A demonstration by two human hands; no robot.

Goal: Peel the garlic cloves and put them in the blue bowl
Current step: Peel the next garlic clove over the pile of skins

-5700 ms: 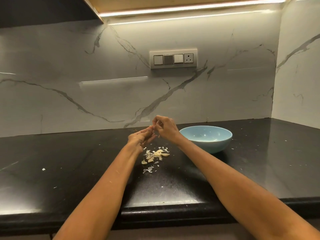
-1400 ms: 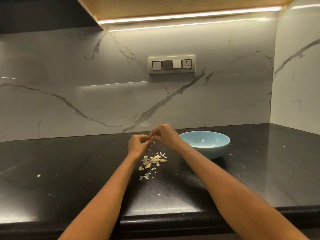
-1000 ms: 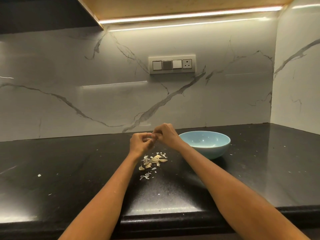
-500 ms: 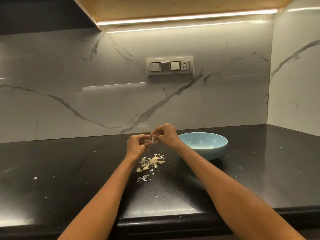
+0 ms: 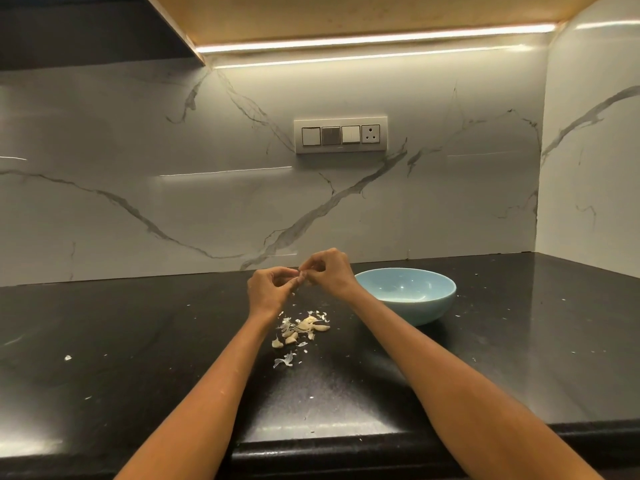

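My left hand (image 5: 269,289) and my right hand (image 5: 329,271) meet above the black counter, fingertips pinched together on one small garlic clove (image 5: 300,279) that is mostly hidden between them. Below the hands lies a small heap of garlic cloves (image 5: 304,328) mixed with papery skin. A loose skin scrap (image 5: 284,361) lies nearer to me. The blue bowl (image 5: 408,294) stands on the counter just right of my right hand; its inside looks bare.
The black counter (image 5: 138,341) runs from the front edge back to a marble wall, with another marble wall at the right. A switch plate (image 5: 340,135) is set in the back wall. Tiny skin flecks dot the counter.
Both hands have stayed pinched together on the clove, with only small finger movements. The camera has tilted slightly, shifting the scene a little lower and left.
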